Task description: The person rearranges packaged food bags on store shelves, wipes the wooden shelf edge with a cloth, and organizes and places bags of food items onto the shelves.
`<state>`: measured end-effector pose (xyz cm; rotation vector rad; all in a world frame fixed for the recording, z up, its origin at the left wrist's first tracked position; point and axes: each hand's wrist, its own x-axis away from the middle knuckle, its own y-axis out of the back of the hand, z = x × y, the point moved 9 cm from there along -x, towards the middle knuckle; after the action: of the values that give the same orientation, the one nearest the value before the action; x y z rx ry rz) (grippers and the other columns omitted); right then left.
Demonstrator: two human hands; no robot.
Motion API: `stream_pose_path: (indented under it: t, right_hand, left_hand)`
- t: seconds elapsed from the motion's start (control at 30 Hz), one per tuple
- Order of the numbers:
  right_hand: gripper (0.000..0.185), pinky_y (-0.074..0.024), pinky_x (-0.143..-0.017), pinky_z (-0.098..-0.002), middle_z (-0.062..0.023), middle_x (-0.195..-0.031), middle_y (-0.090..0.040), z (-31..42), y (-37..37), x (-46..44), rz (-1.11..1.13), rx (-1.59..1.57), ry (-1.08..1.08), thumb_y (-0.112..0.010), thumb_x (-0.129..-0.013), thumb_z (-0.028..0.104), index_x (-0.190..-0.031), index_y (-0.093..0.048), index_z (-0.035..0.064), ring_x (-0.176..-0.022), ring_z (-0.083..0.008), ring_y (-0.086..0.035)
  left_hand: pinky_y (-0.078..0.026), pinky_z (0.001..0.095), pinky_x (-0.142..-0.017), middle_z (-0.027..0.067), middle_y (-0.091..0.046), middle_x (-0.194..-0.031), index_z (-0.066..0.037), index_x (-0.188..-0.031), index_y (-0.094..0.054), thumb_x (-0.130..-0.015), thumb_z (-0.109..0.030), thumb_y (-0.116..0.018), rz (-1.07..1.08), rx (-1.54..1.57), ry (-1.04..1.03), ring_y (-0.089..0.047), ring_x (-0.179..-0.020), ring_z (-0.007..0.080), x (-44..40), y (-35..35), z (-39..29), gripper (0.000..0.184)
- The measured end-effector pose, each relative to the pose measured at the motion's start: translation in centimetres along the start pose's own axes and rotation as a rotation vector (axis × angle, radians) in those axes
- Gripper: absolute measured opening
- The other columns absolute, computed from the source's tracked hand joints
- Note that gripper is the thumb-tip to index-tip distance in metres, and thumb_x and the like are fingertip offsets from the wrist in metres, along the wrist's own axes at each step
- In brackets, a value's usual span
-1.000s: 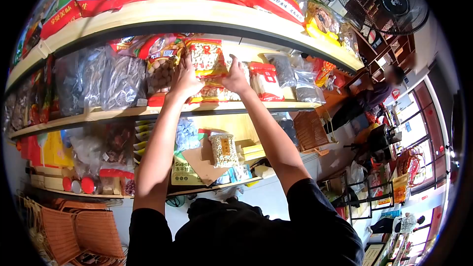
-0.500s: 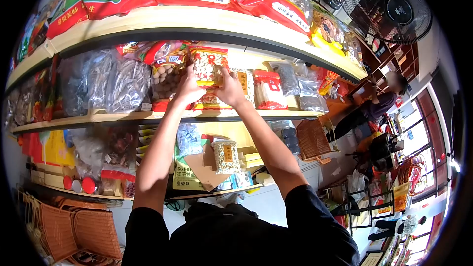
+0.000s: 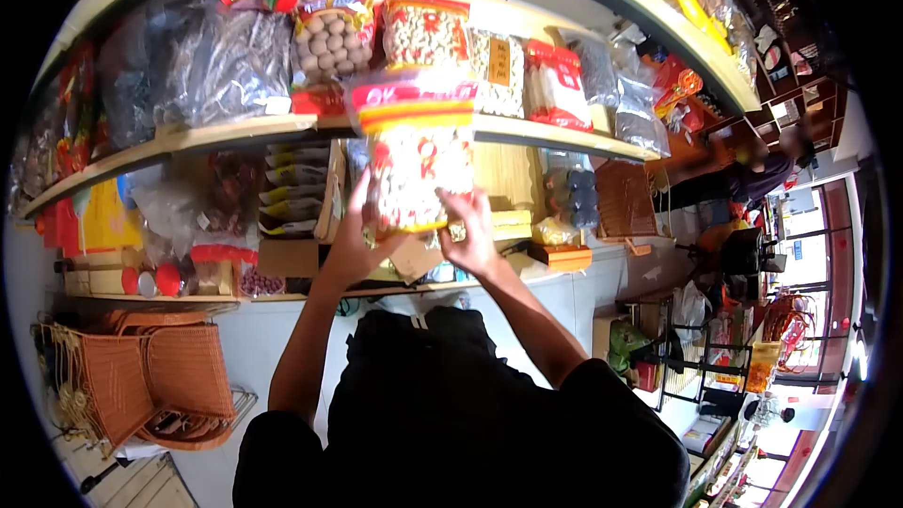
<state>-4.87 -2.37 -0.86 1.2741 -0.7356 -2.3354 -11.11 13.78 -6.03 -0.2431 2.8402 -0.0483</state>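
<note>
Both hands hold a clear plastic bag of small pale pieces (image 3: 420, 174) with a red and yellow top band, upright in front of the shelving. My left hand (image 3: 353, 246) grips its lower left side, and my right hand (image 3: 473, 237) grips the lower right, thumb on the front. What the pale pieces are, I cannot make out. Behind the held bag, a similar bag (image 3: 426, 30) stands on the middle shelf (image 3: 527, 132). Beside that one are a bag of round brown fruit (image 3: 331, 42), a white-filled bag with a gold label (image 3: 499, 71) and a red-topped bag (image 3: 557, 85).
Grey-looking plastic bags (image 3: 249, 61) fill the middle shelf's left part. Yellow-edged packets (image 3: 293, 188) and red-lidded jars (image 3: 179, 279) sit on the lower shelf. Wicker baskets (image 3: 188, 372) stand on the floor at left. Another person (image 3: 743, 174) is at the far right.
The held bag has come off the middle shelf, towards me and lower, with both hands still on it. My view has shifted, so the shelves appear higher.
</note>
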Motion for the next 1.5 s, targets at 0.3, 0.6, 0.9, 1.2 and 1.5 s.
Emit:
stream_pose_path:
  t: [0.3,0.6,0.9,1.2,1.5]
  right_hand:
    - [0.062,-0.0468,-0.095,-0.0457,-0.0212,-0.117,-0.052,0.7,-6.0,17.4,0.572,-0.252,-0.526,-0.065,-0.076,0.000,-0.134,-0.051,0.0156,-0.113,-0.0412,-0.051]
    - [0.052,-0.0435,-0.099,-0.0459,-0.0241,-0.123,-0.050,-1.9,-9.6,19.3,0.664,-0.305,-0.596,-0.055,-0.082,0.000,-0.133,-0.051,0.0083,-0.117,-0.0417,-0.050]
    - [0.044,-0.0420,-0.105,-0.0400,-0.0225,-0.130,-0.051,-11.4,-14.3,14.4,0.323,-0.365,-0.685,-0.060,-0.080,0.002,-0.125,-0.059,0.0032,-0.123,-0.0395,-0.049]
    - [0.053,-0.0401,-0.104,-0.0425,-0.0223,-0.135,-0.042,-14.0,-18.3,19.2,0.279,-0.311,-0.810,-0.057,-0.080,0.001,-0.132,-0.049,0.0060,-0.124,-0.0426,-0.044]
    - [0.034,-0.0516,-0.077,-0.0327,-0.0148,-0.111,-0.057,-7.7,-15.1,23.4,0.201,-0.420,-0.871,-0.053,-0.083,-0.005,-0.115,-0.060,0.0038,-0.090,-0.0269,-0.062]
  left_hand:
    - [-0.046,0.0346,-0.102,0.0184,-0.026,-0.154,-0.003,-0.154,-0.007,-0.082,0.008,-0.064,-0.030,0.278,0.714,-0.050,-0.127,0.0254,16.0,-3.5,10.3,0.093]
    - [-0.052,0.0295,-0.089,0.0126,-0.052,-0.133,-0.010,-0.155,-0.018,-0.085,0.017,-0.052,-0.030,0.094,0.554,-0.059,-0.109,0.0172,15.6,-2.2,18.8,0.082]
    - [-0.047,0.0310,-0.097,0.0154,-0.047,-0.139,-0.011,-0.154,-0.021,-0.083,0.016,-0.052,-0.253,-0.322,0.422,-0.053,-0.122,0.0236,5.9,1.0,21.7,0.082]
    - [-0.040,0.0407,-0.103,0.0221,-0.044,-0.129,-0.008,-0.152,-0.023,-0.078,0.004,-0.060,0.082,-0.706,0.551,-0.046,-0.124,0.0371,6.5,1.0,32.2,0.083]
    - [-0.040,0.0446,-0.102,0.0276,-0.042,-0.134,-0.013,-0.155,-0.016,-0.076,-0.003,-0.059,0.143,-0.619,0.729,-0.045,-0.125,0.0417,9.6,2.3,39.0,0.090]
